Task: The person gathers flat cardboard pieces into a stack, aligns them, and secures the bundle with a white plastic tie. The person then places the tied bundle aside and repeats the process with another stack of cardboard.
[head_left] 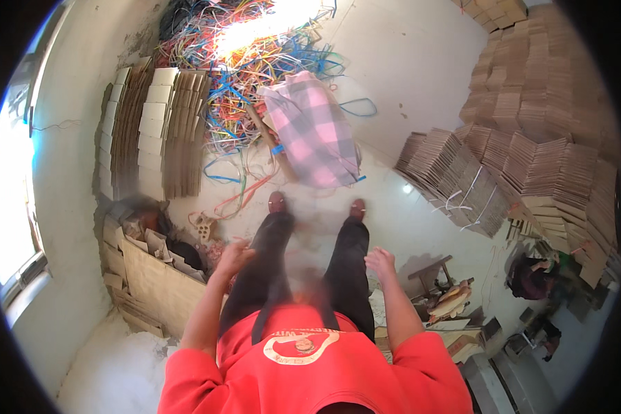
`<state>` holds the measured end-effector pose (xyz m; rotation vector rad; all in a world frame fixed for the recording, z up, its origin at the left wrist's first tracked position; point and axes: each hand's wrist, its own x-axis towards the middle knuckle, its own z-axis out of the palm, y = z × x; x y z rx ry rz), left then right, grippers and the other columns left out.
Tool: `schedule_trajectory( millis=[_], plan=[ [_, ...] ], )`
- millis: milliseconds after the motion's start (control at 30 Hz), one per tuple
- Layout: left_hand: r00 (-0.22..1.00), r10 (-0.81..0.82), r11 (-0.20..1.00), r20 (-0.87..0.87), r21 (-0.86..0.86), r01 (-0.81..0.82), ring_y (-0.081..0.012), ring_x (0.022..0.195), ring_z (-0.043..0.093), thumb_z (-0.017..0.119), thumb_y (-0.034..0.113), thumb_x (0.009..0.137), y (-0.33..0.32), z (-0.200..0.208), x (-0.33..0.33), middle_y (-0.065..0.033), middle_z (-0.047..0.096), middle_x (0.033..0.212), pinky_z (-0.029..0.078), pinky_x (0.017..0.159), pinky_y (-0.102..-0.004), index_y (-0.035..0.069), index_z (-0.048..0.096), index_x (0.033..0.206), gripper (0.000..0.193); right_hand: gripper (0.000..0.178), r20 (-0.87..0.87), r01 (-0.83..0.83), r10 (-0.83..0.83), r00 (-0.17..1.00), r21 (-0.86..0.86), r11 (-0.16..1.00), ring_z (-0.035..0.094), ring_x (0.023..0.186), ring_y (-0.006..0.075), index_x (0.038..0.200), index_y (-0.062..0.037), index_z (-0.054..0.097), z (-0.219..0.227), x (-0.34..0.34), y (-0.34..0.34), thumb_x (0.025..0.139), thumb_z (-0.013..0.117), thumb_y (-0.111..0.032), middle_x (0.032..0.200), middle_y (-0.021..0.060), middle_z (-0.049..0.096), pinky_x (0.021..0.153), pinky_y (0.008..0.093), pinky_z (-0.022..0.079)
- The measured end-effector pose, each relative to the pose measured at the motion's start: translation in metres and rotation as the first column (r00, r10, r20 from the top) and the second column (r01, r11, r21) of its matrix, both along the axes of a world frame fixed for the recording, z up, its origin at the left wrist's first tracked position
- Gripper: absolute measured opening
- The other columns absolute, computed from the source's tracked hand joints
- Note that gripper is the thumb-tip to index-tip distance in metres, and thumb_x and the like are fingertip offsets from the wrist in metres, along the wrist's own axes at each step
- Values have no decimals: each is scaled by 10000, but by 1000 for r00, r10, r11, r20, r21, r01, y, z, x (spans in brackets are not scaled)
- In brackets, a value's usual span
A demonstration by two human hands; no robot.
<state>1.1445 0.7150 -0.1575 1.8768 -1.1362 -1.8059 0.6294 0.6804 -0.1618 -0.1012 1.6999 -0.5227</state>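
My left hand (pixel 236 257) hangs beside my left thigh, its fingers loosely curled and nothing visible in them. On the other side, my right hand (pixel 380 263) is held out by my right thigh, also curled, with no object showing. Neither hand touches anything around it. Ahead of my feet lies a pink and grey checked cloth (pixel 312 131), draped over a low seat or bundle whose shape it hides. A wooden piece (pixel 263 130) shows along the cloth's left edge.
A heap of coloured plastic straps (pixel 255 52) spreads beyond the cloth. Flattened cardboard stacks (pixel 176 131) stand at left, with more bundled cardboard (pixel 455 181) at right. A cardboard box of scraps (pixel 160 279) is near my left; a wooden stool (pixel 431 272) stands right. Another person (pixel 531 276) is far right.
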Motion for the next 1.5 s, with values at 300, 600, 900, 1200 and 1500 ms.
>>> schedule_trajectory(
  millis=[300, 600, 900, 1200, 1500],
  plan=[
    [784, 602, 794, 155, -9, -608, -195, 898, 640, 669, 139, 807, 112, -39, 179, -164, 678, 997, 506, 788, -327, -58, 603, 1139, 392, 266, -136, -544, 527, 839, -159, 824, 669, 769, 184, 1091, -33, 600, -15, 266, -177, 919, 577, -235, 916, 77, 653, 651, 307, 558],
    [922, 347, 901, 173, 212, -379, -233, 941, 647, 654, 187, 829, 85, 9, 213, -188, 673, 1010, 495, 823, -332, -54, 606, 1143, 399, 150, -407, -565, 420, 811, -359, 743, 615, 516, 133, 947, -17, 657, -38, 402, -359, 879, 591, -133, 699, 70, 633, 430, 273, 524],
    [876, 478, 872, -57, 151, -466, -181, 982, 619, 612, 115, 863, -113, 42, 250, -135, 653, 1100, 483, 842, -296, -43, 563, 1206, 381, 164, -575, -740, 516, 634, -259, 621, 629, 540, 141, 977, -14, 670, -47, 477, -532, 857, 601, -102, 723, 66, 650, 442, 268, 528],
    [929, 366, 929, -53, 78, -361, -249, 989, 632, 639, 62, 829, -214, 16, 317, -187, 638, 1119, 480, 855, -334, -11, 560, 1225, 411, 219, -542, -773, 566, 622, -305, 557, 635, 654, 126, 1010, -18, 690, -106, 544, -586, 808, 610, -45, 840, 79, 694, 498, 274, 519],
    [874, 487, 827, -12, 329, -456, -171, 966, 610, 613, 8, 834, -228, -18, 341, -146, 641, 1098, 490, 828, -291, -35, 544, 1237, 412, 188, -856, -924, 478, 196, 2, 383, 622, 601, 113, 987, -83, 706, -249, 496, -627, 831, 600, -88, 736, 42, 670, 516, 278, 521]
  ],
)
